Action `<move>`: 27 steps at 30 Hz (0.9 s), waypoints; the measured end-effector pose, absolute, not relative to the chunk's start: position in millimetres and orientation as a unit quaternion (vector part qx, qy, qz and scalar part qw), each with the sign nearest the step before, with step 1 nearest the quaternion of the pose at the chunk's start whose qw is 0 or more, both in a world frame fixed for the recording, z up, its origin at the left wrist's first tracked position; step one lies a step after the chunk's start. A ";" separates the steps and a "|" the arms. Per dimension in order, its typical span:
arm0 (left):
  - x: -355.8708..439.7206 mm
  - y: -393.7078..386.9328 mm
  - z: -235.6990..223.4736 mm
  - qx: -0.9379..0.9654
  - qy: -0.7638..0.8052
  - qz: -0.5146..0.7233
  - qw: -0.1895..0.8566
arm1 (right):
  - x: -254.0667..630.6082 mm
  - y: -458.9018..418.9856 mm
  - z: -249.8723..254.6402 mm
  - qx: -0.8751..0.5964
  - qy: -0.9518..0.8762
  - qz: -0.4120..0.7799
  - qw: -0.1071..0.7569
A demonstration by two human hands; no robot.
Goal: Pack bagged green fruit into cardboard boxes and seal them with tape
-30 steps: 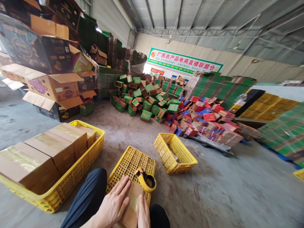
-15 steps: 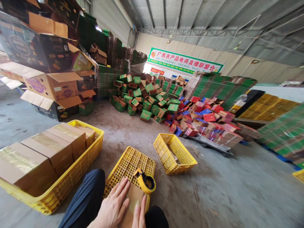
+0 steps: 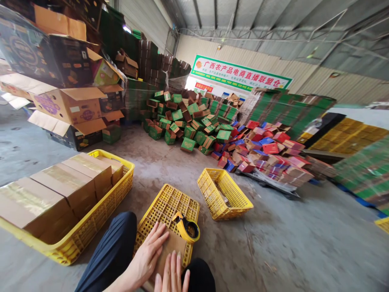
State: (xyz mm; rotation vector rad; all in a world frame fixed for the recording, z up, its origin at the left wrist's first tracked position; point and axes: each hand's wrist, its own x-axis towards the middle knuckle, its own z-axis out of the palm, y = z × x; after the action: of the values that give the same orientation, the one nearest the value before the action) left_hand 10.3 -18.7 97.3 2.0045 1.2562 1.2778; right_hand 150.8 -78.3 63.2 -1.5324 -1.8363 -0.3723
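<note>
A brown cardboard box (image 3: 174,244) lies between my knees on an upturned yellow plastic crate (image 3: 174,198). My left hand (image 3: 149,252) rests along the box's left edge, fingers stretched out. Across the near part of its top lies my right hand (image 3: 172,273), flat with the fingers extended; its lower part is cut off by the frame's bottom edge. Just beyond the box, a yellow tape dispenser (image 3: 186,228) sits on the crate, touched by neither hand.
To the left stands a long yellow crate (image 3: 129,178) holding several taped cardboard boxes (image 3: 71,176). Another yellow crate (image 3: 225,194) is on the floor ahead right. Farther off are heaped green cartons (image 3: 188,144), red and blue cartons (image 3: 270,148), and stacked open boxes (image 3: 68,105) at left.
My right hand has turned from an edge-on pose to lying flatter over the box top, with more fingers showing. My left hand stays on the left edge. The view has shifted slightly.
</note>
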 end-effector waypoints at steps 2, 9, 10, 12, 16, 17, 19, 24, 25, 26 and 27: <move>6.2 -17.8 94.8 0.698 0.446 0.483 0.282 | 141.3 -71.6 70.7 -0.574 -0.727 -0.141 0.349; 2.0 -15.6 99.9 0.571 0.460 0.551 0.399 | 127.3 -47.2 94.2 -0.515 -0.766 -0.158 0.350; 3.1 -15.7 101.8 0.560 0.464 0.558 0.400 | 131.4 -46.2 97.8 -0.508 -0.781 -0.153 0.329; 5.7 -16.2 104.9 0.549 0.468 0.566 0.398 | 141.5 -46.9 103.4 -0.495 -0.808 -0.134 0.289; 8.8 -15.9 106.0 0.549 0.467 0.573 0.390 | 157.2 -58.6 102.8 -0.555 -0.783 -0.106 0.261; 8.7 -15.4 105.6 0.548 0.469 0.574 0.387 | 159.6 -62.8 100.3 -0.582 -0.762 -0.102 0.264; 7.9 -14.5 105.3 0.541 0.479 0.572 0.388 | 163.3 -71.0 93.8 -0.625 -0.726 -0.092 0.271; 4.9 -15.8 109.5 0.527 0.497 0.549 0.417 | 164.1 -83.0 79.2 -0.620 -0.714 -0.041 0.324; 4.3 -16.8 110.8 0.524 0.500 0.546 0.423 | 161.5 -84.2 77.4 -0.615 -0.710 -0.029 0.342; 3.7 -17.9 111.8 0.520 0.503 0.542 0.427 | 158.1 -85.3 76.1 -0.614 -0.703 -0.016 0.358; 3.1 -19.3 112.7 0.517 0.506 0.539 0.431 | 154.3 -86.4 75.1 -0.618 -0.691 -0.004 0.374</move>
State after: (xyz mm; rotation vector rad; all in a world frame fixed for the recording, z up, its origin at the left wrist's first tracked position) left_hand 3.1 -19.3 112.7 1.2905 1.2618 1.3455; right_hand 154.3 -86.4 75.1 -1.5837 -1.7707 -0.0110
